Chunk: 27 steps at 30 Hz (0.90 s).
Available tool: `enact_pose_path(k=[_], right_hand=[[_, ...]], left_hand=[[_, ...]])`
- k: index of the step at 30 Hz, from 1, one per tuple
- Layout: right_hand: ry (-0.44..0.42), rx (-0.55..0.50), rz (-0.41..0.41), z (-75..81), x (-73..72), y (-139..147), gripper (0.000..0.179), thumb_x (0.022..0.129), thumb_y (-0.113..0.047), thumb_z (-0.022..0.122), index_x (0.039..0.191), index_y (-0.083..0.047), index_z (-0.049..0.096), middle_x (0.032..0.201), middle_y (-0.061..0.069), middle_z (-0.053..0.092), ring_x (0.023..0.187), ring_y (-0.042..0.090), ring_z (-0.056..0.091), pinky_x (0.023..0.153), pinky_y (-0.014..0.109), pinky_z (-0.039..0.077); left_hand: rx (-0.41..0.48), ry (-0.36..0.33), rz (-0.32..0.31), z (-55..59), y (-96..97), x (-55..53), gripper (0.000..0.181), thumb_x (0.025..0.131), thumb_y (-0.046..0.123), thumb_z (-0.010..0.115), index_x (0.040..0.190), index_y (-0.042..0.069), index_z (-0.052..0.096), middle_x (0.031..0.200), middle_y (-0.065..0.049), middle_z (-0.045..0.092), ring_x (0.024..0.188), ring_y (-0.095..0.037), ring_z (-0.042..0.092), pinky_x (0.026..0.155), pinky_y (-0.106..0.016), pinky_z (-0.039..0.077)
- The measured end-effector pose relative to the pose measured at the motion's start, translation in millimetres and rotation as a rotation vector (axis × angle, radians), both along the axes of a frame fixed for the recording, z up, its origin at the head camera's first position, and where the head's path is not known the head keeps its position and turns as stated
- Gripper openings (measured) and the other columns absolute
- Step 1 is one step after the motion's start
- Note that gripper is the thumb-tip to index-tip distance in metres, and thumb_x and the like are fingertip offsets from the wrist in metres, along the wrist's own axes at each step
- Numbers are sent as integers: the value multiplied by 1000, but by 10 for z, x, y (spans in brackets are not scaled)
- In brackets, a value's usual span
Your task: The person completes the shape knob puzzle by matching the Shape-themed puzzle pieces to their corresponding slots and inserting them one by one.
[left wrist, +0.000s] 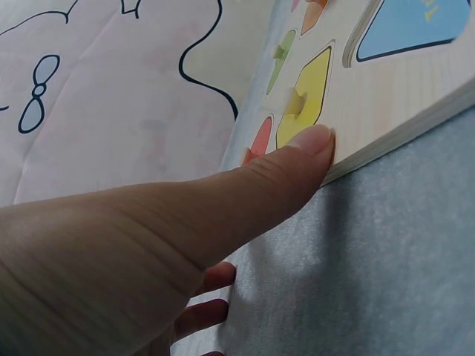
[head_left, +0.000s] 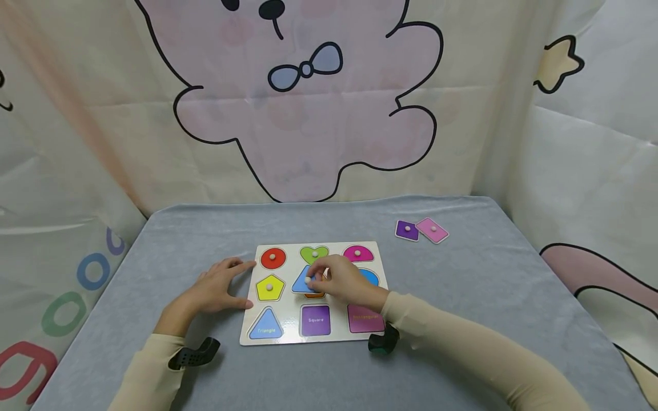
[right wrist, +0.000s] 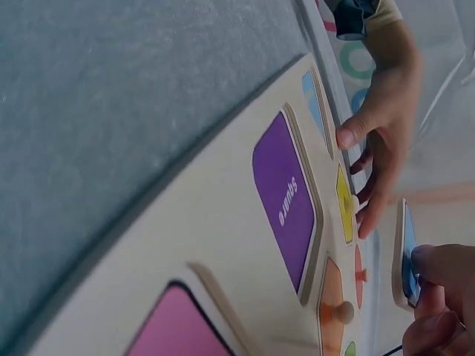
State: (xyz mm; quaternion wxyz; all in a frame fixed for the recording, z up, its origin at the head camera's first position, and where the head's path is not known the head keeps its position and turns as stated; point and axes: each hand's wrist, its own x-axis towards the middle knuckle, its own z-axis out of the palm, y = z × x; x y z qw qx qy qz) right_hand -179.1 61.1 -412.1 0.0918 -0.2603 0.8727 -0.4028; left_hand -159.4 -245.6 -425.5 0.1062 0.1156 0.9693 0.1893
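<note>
A wooden shape puzzle board (head_left: 293,337) lies on the cloth. My right hand (head_left: 343,279) pinches the white knob of a blue triangle piece (head_left: 301,279) and holds it over the middle of the board, partly covering an orange piece (head_left: 315,295). In the right wrist view the triangle piece (right wrist: 406,256) is raised above the board's surface. My left hand (head_left: 218,285) touches the board's left edge with thumb and fingertips, its fingers fairly straight. The recesses marked Triangle (head_left: 266,325), Square (head_left: 315,321) and Rectangular (head_left: 365,319) form the near row, without pieces in them.
Purple (head_left: 403,231) and pink (head_left: 434,233) knobbed pieces lie overlapping beyond the board's right corner. Set in the board are red (head_left: 272,264), yellow (head_left: 265,292), green (head_left: 308,252) and magenta (head_left: 358,249) pieces. A printed curtain (head_left: 308,125) hangs behind the table.
</note>
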Motion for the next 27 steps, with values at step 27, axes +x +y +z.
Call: enact_pose_path(k=[27], right_hand=[[-121, 21, 77, -115, 204, -348, 12, 91, -25, 77, 100, -17, 75, 70, -6, 54, 69, 7, 50, 59, 17, 37]], left_hand=[[-12, -4, 5, -8, -5, -6, 94, 73, 49, 86, 153, 21, 45, 148, -22, 45, 134, -45, 40, 106, -75, 33]])
